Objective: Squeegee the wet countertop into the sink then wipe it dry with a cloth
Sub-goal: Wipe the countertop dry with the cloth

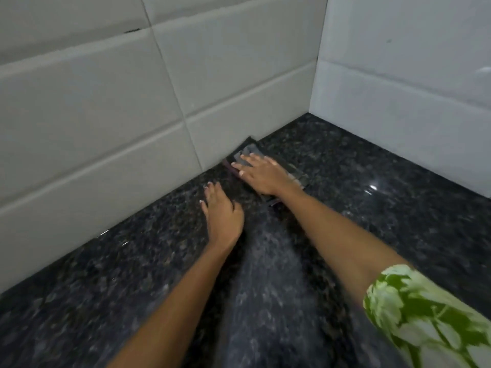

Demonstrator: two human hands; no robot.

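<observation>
A dark grey folded cloth [248, 152] lies on the black speckled granite countertop [358, 235], close against the back tiled wall. My right hand [261, 175] lies flat on top of the cloth with fingers spread, pressing it down. My left hand [223, 213] rests palm-down on the bare stone just left of and nearer than the cloth, holding nothing. A paler matte streak [265, 274] runs along the counter between my forearms. No squeegee or sink is in view.
Grey-white wall tiles [106, 128] rise behind the counter. A white tiled side wall [411, 88] closes the right side, forming a corner at the back. The stone at the right shines with light glints [372, 188].
</observation>
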